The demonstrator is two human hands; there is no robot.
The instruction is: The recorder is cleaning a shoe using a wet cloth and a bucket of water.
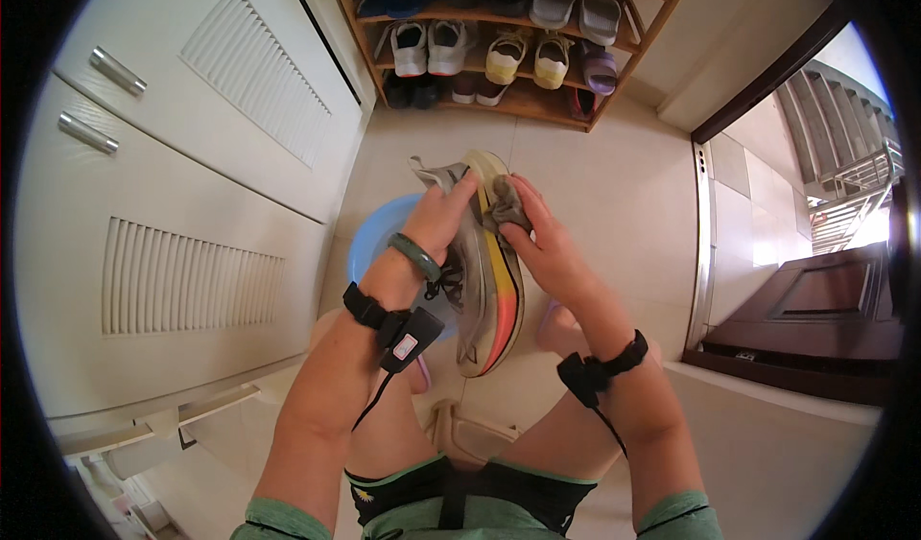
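A grey running shoe (pixel 467 300) is turned on its side, its thick sole with yellow and pink-orange parts facing right. My left hand (pixel 443 216) grips it by the upper, fingers partly hidden behind the shoe. Bunched in my right hand (pixel 545 238) is a grey-brown cloth (pixel 506 206), pressed against the sole near its far end. Dark laces hang beside my left wrist, which wears a green bangle (pixel 415 256). Beneath the shoe and my left arm, a light blue basin (pixel 369 236) stands on the floor, its inside mostly hidden.
A wooden shoe rack (pixel 537 105) holding several pairs of shoes and slippers stands at the far side. White louvred cabinet doors (pixel 192 223) line the left. To the right, an open doorway shows a dark wooden door (pixel 815 300) and stairs (pixel 835 118). Strapped devices with cables sit on both wrists.
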